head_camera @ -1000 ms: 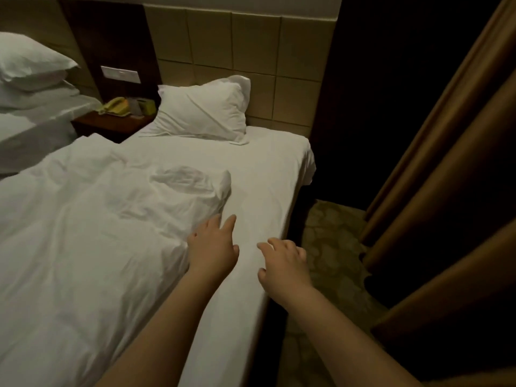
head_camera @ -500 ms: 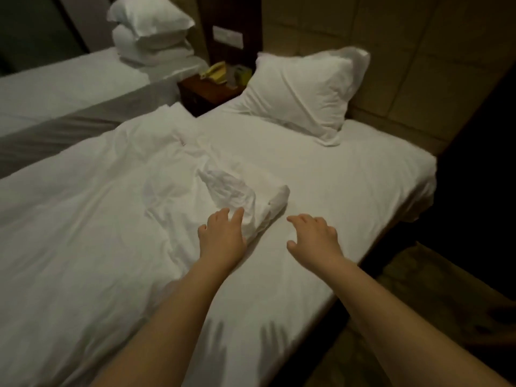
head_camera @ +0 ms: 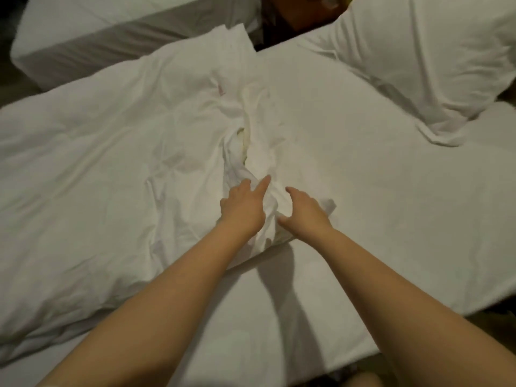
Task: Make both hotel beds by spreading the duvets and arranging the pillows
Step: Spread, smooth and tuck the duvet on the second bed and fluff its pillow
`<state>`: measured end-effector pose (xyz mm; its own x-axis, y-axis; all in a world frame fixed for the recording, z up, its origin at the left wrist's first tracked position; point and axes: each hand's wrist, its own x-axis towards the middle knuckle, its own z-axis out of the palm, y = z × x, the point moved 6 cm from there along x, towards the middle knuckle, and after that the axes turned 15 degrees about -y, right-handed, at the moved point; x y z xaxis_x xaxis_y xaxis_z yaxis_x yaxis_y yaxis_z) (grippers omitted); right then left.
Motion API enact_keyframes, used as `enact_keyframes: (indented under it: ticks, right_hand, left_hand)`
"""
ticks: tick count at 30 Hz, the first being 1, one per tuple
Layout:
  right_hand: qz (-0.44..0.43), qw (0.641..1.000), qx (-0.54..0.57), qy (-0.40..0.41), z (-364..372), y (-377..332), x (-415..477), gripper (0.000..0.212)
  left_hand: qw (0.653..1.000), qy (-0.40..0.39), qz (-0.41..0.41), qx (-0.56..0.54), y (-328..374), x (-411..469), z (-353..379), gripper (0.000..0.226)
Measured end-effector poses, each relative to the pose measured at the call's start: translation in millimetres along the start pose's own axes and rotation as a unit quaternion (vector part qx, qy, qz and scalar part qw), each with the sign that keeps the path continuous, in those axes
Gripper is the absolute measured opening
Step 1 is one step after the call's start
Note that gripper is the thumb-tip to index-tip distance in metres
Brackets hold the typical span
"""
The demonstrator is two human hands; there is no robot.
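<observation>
top left, second bed [head_camera: 83, 32], white-covered; left half of near bed under crumpled duvet [head_camera: 97, 163], edge bunched into a fold at centre; left hand [head_camera: 243, 208] flat on that fold, fingers straight and spread; right hand [head_camera: 304, 212] touching fold's other side, fingers nearly straight, thumb splayed, gripping nothing; bare sheet [head_camera: 377, 205]; pillow [head_camera: 418, 51] top right

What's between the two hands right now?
A bunched duvet fold rises between the left hand and the right hand; the head view shows it.
</observation>
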<state>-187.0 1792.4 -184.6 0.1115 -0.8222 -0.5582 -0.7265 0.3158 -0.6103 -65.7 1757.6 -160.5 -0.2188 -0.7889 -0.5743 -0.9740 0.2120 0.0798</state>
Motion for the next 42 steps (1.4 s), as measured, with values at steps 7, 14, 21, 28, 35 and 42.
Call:
enact_keyframes:
  ticks: [7, 14, 21, 28, 35, 42]
  right_hand:
    - [-0.104, 0.985, 0.027, -0.135, 37, 16, 84, 0.091]
    - [-0.139, 0.976, 0.013, -0.169, 48, 13, 78, 0.034]
    - [-0.225, 0.956, -0.146, -0.118, 23, 20, 70, 0.063]
    - [-0.206, 0.923, -0.182, -0.270, 71, 44, 38, 0.043]
    - [-0.080, 0.961, -0.160, -0.212, 47, 65, 39, 0.042]
    - [-0.118, 0.975, -0.048, -0.180, -47, -22, 54, 0.035]
  left_hand:
    - [0.975, -0.058, -0.032, 0.213, 11, 53, 4, 0.058]
    - [0.959, -0.121, -0.082, 0.241, -6, 48, -6, 0.026]
    - [0.957, -0.151, 0.065, 0.240, 21, 24, -11, 0.021]
    - [0.909, -0.260, 0.019, 0.326, 24, 17, 18, 0.043]
    - [0.937, -0.125, 0.061, 0.320, 27, 20, 7, 0.026]
    - [0.978, 0.204, -0.009, -0.032, -8, 0, -77, 0.032]
